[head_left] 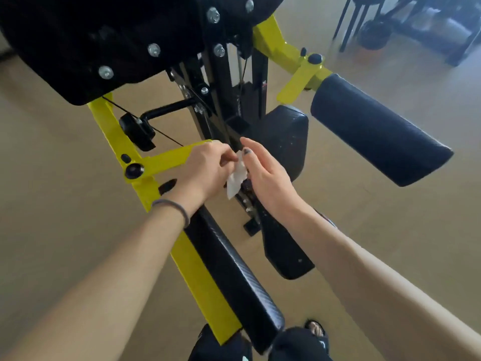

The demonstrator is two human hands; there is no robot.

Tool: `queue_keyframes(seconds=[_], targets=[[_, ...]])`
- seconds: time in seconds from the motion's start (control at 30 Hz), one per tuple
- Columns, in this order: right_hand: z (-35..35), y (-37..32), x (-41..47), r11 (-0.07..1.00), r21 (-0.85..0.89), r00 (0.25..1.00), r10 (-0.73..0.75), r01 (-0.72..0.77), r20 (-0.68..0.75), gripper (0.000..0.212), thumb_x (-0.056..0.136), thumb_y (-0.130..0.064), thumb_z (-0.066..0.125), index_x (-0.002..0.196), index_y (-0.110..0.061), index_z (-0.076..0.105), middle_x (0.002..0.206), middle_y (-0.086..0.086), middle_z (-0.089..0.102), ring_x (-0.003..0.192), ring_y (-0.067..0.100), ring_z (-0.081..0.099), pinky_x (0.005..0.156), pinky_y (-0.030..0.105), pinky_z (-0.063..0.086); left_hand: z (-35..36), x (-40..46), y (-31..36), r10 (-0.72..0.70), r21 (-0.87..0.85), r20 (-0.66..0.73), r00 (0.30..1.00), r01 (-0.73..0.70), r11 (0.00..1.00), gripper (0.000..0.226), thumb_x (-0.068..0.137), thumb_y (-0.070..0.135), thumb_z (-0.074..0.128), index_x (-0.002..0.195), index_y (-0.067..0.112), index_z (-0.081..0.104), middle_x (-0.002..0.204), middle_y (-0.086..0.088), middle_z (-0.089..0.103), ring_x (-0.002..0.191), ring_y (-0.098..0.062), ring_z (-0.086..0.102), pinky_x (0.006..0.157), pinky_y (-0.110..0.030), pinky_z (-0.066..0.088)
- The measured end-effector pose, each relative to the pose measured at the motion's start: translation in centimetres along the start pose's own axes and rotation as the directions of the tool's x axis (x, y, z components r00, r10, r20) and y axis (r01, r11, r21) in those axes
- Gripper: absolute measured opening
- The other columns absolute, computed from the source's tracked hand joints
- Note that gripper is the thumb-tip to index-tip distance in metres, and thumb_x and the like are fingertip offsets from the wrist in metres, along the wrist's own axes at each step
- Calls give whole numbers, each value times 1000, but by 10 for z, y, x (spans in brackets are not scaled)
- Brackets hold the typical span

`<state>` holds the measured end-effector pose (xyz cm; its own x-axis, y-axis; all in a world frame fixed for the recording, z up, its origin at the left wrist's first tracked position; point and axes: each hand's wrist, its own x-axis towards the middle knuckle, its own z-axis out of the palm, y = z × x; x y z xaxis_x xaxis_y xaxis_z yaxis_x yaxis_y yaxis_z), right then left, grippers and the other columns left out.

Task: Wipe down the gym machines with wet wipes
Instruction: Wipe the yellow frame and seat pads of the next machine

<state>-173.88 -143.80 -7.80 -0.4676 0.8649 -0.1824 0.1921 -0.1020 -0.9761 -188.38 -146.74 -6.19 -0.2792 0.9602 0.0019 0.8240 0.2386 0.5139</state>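
A yellow and black gym machine (pixel 187 259) fills the middle of the view, with a black padded arm (pixel 234 280) running toward me and another pad (pixel 377 131) at the right. A crumpled white wet wipe (pixel 235 178) hangs between my two hands above the machine's black centre post. My left hand (pixel 205 170) pinches the wipe's upper edge with curled fingers. My right hand (pixel 265 173) is beside it, thumb against the wipe, fingers hidden behind the palm.
The black seat pad (pixel 283 142) sits just beyond my hands and a black backrest plate (pixel 104 43) with bolts looms above. Beige floor (pixel 52 204) surrounds the machine. Dark equipment (pixel 416 27) stands at the far right. My knees and a sandalled foot (pixel 316 328) show at the bottom.
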Motion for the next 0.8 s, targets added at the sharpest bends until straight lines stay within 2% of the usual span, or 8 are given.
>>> queue_keyframes(seconds=[0.07, 0.13, 0.27, 0.43, 0.57, 0.67, 0.73, 0.8], targets=[[-41, 21, -21, 1000, 0, 1000, 8, -8, 29, 37, 105, -42, 41, 137, -36, 58, 125, -17, 66, 121, 5, 59, 108, 40, 48, 27, -14, 40, -58, -110, 34, 998, 61, 992, 8, 93, 21, 69, 94, 16, 75, 86, 5, 68, 84, -13, 65, 71, -22, 47], [-82, 40, -43, 998, 0, 997, 58, -58, 51, 34, 104, -39, 44, 131, -34, 64, 118, -16, 70, 116, 5, 63, 105, 41, 51, 57, -27, 73, -101, -219, 88, 991, 118, 969, 7, 94, 24, 70, 94, 18, 74, 88, 5, 71, 87, -13, 68, 75, -26, 55], [-148, 71, -81, 943, 218, 967, 252, -250, 15, 25, 101, -18, 52, 112, -12, 73, 106, 11, 76, 105, 27, 72, 100, 44, 55, 121, -47, 126, -228, -320, 185, 956, 278, 906, 3, 88, 20, 77, 88, 20, 74, 87, 5, 72, 87, -13, 68, 77, -31, 59], [-194, 94, -104, 840, 343, 903, 422, -421, 78, 23, 100, -9, 53, 116, -4, 69, 106, 17, 75, 97, 25, 74, 82, 29, 60, 180, -67, 161, -396, -441, 289, 872, 488, 753, 8, 87, 14, 74, 82, 17, 69, 83, 2, 70, 86, -16, 68, 78, -32, 58], [-204, 119, -110, 807, 384, 886, 456, -450, 81, 21, 96, -3, 60, 116, -3, 69, 106, 17, 75, 98, 23, 74, 91, 32, 59, 214, -81, 161, -456, -578, 357, 815, 577, 577, 8, 91, 17, 72, 84, 19, 67, 81, 4, 68, 80, -12, 65, 70, -24, 50], [-198, 132, -112, 811, 345, 871, 489, -472, 43, 13, 93, 0, 65, 102, -2, 73, 99, 15, 77, 96, 23, 74, 93, 32, 57, 224, -86, 150, -489, -640, 398, 776, 617, 458, 5, 92, 21, 70, 88, 18, 69, 83, 2, 71, 84, -15, 68, 77, -28, 55], [-193, 129, -105, 815, 334, 873, 484, -473, 56, 9, 92, -2, 68, 99, -2, 74, 98, 15, 77, 99, 27, 74, 95, 35, 57, 217, -82, 139, -557, -681, 358, 749, 618, 393, 10, 96, 22, 65, 96, 14, 69, 87, -1, 73, 86, -18, 69, 85, -35, 59], [-187, 116, -87, 865, 265, 899, 437, -426, 20, 10, 89, -8, 73, 97, -5, 75, 96, 10, 78, 97, 23, 75, 96, 38, 57, 198, -70, 128, -627, -736, 283, 726, 583, 343, 16, 100, 22, 57, 105, 11, 67, 91, -2, 72, 89, -17, 69, 87, -36, 61]])
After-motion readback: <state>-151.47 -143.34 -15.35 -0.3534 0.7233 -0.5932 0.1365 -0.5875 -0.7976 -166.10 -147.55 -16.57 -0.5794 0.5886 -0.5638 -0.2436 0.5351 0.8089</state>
